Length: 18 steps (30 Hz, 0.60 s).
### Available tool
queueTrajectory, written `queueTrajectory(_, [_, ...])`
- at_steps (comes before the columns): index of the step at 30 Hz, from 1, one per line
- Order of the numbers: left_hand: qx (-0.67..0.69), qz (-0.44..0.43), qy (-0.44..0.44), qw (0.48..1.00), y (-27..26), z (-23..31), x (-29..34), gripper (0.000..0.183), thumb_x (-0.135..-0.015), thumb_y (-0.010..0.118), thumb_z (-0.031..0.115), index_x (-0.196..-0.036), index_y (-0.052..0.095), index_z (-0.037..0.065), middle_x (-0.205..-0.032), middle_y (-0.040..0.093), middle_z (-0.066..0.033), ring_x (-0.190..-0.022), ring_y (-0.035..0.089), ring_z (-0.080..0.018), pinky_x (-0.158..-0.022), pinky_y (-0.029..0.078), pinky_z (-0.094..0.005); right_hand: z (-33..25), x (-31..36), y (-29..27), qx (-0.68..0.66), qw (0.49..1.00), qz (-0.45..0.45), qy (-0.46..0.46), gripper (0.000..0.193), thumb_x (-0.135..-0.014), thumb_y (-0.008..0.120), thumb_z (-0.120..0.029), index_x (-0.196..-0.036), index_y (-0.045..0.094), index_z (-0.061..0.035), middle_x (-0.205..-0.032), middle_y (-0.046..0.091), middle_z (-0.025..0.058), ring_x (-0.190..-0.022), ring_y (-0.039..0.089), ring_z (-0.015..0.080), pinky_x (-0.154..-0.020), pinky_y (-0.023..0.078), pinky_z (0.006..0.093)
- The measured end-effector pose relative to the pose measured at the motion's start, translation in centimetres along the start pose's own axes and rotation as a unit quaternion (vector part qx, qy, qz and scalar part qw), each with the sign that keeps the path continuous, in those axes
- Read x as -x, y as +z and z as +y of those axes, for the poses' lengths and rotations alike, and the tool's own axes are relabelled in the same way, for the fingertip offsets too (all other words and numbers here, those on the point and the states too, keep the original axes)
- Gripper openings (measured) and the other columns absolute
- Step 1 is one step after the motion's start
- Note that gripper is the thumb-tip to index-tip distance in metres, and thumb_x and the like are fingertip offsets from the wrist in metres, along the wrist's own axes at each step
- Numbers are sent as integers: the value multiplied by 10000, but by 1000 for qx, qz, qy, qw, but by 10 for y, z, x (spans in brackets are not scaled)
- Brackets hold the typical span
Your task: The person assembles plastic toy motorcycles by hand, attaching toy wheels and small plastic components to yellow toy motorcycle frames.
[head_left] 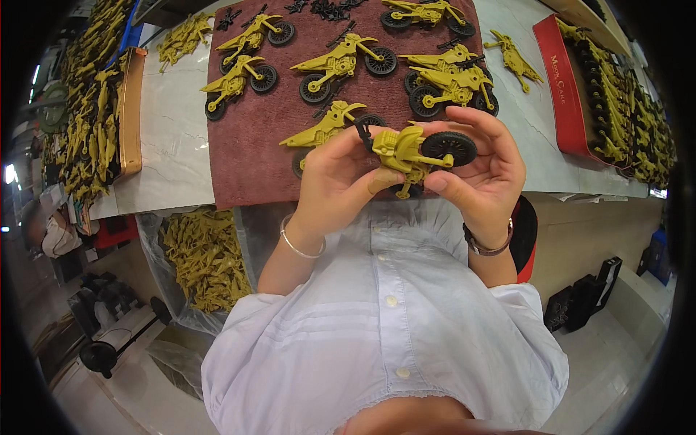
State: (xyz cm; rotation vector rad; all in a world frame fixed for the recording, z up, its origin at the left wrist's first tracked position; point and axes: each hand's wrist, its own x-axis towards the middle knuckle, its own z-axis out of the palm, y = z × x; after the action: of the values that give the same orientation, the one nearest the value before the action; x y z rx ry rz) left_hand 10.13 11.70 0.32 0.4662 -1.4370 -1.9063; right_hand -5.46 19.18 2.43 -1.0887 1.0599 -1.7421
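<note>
Between my two hands, above the near edge of the maroon cloth (254, 159), is a yellow toy motorcycle (399, 151) with a black spoked wheel (449, 148) toward the right. My left hand (341, 177) pinches its left end, near a black handlebar part (364, 134). My right hand (482, 163) curls around the wheel end, thumb beneath it and fingers behind. Just behind my left hand, another toy motorcycle (326, 129) lies on the cloth, partly covered. Farther back lie several more yellow toy motorcycles (341, 64) with black wheels.
Small black parts (330, 9) lie at the cloth's far edge. Loose yellow parts (185, 38) and a yellow body (513, 59) rest on the white table. A red box (562, 94) of toys stands right, a cardboard box (132, 109) left. Below hangs a clear bag (203, 257) of yellow pieces.
</note>
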Motion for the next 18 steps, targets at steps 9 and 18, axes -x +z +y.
queueTrajectory(9, [9, -32, 39, 999, 0, 3, 3, 396, -763, 603, -104, -1136, 482, -48, -1078, 545, -102, -984, 555, -180, -837, 494, -305, -7, 9, 2, 141, 988, 28, -52, 227, -887, 487, -53, -1076, 562, 49, -1004, 639, 128, -814, 615, 115, -657, 500, 206])
queueTrajectory(18, [-124, -53, 130, 982, -2, 8, -1, 426, -711, 684, -37, -1108, 530, -50, -1075, 530, -106, -940, 549, -156, -781, 468, -271, -5, 14, 7, 232, 967, 34, -105, 203, -881, 502, -38, -1052, 578, 42, -968, 655, 101, -650, 564, 62, -564, 456, 180])
